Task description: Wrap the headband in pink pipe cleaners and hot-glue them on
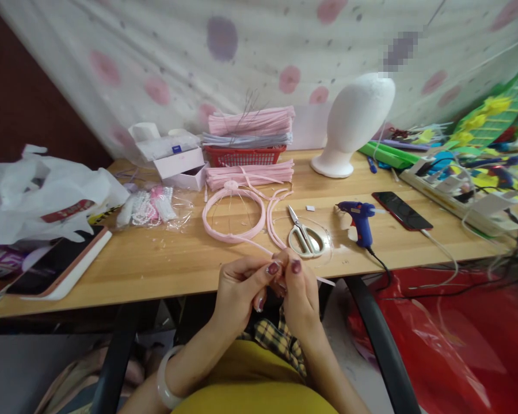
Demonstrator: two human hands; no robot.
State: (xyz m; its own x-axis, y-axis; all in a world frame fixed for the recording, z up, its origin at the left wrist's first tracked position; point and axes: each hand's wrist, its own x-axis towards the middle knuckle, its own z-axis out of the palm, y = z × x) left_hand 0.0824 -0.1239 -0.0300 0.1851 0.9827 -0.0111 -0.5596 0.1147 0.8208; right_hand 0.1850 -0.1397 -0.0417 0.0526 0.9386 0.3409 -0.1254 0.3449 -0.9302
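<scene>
My left hand [244,282] and my right hand [301,287] meet in front of the table edge, thumbs and fingers pinched together. What sits between the fingertips is too small and hidden to make out. Just beyond them, a pink fuzzy strand runs back to a pink wrapped ring [206,221] with thin wires across it and a pink knob at its far side. More pink strands [271,221] curve beside the ring, their near ends hidden behind my fingers. Scissors [303,236] with pale handles lie partly spread beyond my right hand.
Bundled pink pipe cleaners [250,174] lie before a red basket [246,156]. A white foam head [349,121], blue glue gun [359,221], phone [402,211] and power strip [453,195] stand right. Left are bagged beads [149,207], white boxes [179,164], a tablet [60,261] and plastic bag [38,190].
</scene>
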